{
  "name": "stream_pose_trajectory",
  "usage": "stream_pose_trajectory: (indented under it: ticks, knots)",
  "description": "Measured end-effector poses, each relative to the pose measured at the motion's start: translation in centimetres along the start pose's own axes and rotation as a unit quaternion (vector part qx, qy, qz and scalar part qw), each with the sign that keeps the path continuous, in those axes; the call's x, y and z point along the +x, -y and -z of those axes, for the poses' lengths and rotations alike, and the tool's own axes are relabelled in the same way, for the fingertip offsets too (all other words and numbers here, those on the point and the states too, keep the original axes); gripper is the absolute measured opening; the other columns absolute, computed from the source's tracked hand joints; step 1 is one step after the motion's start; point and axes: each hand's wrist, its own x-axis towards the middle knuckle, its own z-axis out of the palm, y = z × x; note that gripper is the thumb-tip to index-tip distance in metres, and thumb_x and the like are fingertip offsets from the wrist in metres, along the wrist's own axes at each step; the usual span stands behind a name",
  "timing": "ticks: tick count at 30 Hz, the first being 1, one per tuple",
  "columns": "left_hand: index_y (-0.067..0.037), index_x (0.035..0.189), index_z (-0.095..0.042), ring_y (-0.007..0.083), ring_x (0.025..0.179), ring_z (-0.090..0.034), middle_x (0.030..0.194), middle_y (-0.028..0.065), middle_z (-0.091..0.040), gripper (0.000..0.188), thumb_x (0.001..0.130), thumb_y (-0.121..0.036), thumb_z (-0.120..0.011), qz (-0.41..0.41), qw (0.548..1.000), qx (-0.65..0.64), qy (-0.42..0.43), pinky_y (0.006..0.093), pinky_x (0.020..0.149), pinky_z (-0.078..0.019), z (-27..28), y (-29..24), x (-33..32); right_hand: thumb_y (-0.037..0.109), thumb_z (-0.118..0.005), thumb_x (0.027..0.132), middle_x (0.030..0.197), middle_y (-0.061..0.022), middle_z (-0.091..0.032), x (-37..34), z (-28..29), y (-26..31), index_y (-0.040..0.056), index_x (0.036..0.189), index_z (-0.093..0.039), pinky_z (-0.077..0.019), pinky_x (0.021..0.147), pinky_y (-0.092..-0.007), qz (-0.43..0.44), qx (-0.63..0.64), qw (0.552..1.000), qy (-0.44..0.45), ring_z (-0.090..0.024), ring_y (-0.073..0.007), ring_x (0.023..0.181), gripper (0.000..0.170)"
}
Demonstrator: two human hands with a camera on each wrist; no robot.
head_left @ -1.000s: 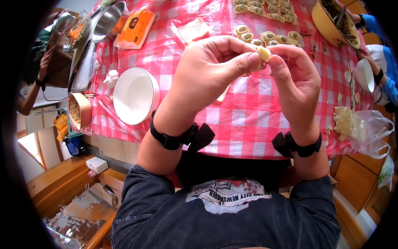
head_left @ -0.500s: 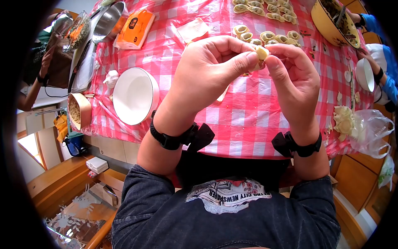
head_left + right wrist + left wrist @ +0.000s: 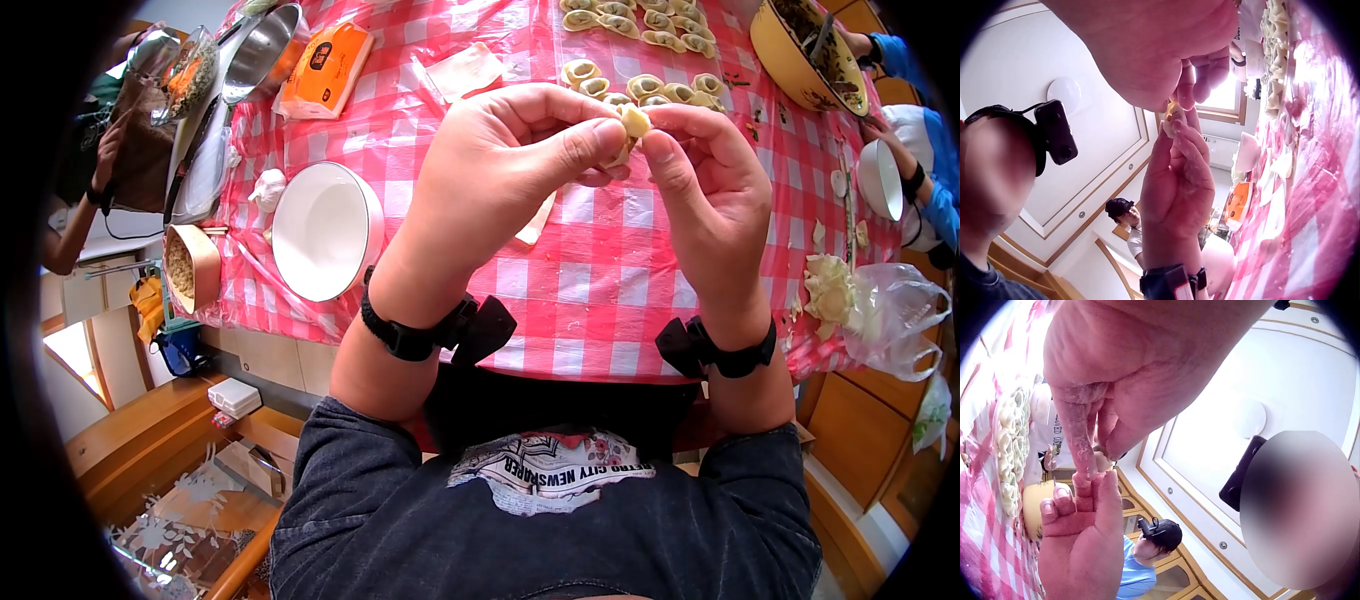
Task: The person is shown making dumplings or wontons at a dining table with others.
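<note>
Both hands meet over the table and pinch one small wonton (image 3: 634,122) of pale dough. My left hand (image 3: 510,165) holds its left side between thumb and index finger, the other fingers curled below. On the opposite side, the thumb and index finger of my right hand (image 3: 712,190) grip the dough. The right wrist view shows the wonton (image 3: 1174,120) between the fingertips; in the left wrist view fingers hide most of it. Just beyond the hands lie several folded wontons (image 3: 678,93) in rows. A pale flat piece (image 3: 537,224) shows partly under my left hand.
A white bowl (image 3: 322,232) stands left on the checked tablecloth (image 3: 600,320). Behind it are an orange packet (image 3: 328,72), a pale sheet (image 3: 466,72) and a steel bowl (image 3: 262,55). A yellow filling basin (image 3: 800,65) and a plastic bag (image 3: 895,320) sit right. Other people stand at both sides.
The wonton has turned slightly between the fingertips. Lower fingers of my left hand now show beneath it. Both wrists stay nearly in place.
</note>
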Motion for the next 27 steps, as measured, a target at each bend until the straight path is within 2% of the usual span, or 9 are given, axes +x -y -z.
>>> stream_pose_trajectory:
  ticks: [13, 27]
  knots:
    - [0.006, 0.111, -0.066, 0.0214, 0.093, -0.071, 0.103, 0.0158, -0.071, 0.023, 0.093, -0.007, -0.064, -0.002, 1.0, -0.02, -0.002, 0.0357, 0.084, -0.0611, -0.05, -0.02, -0.13, 0.013, -0.068, 0.095, 0.095, -0.0068, -0.068, -0.01, 0.03, 0.11, -0.0038, 0.111, -0.062, -0.0528, 0.072, -0.021, -0.013, 0.009, 1.0, -0.006, -0.065, -0.0095, 0.082, 0.024]
    - [0.005, 0.11, -0.066, 0.0209, 0.092, -0.071, 0.103, 0.0146, -0.071, 0.023, 0.092, -0.009, -0.069, 0.013, 1.0, -0.021, -0.006, 0.0339, 0.084, -0.0605, -0.16, -0.09, -0.1, 0.014, -0.067, 0.096, 0.096, -0.0078, -0.068, -0.02, 0.06, 0.28, -0.0036, 0.109, -0.062, -0.0535, 0.073, -0.0217, -0.013, 0.007, 1.0, -0.002, -0.066, -0.0106, 0.084, 0.023]
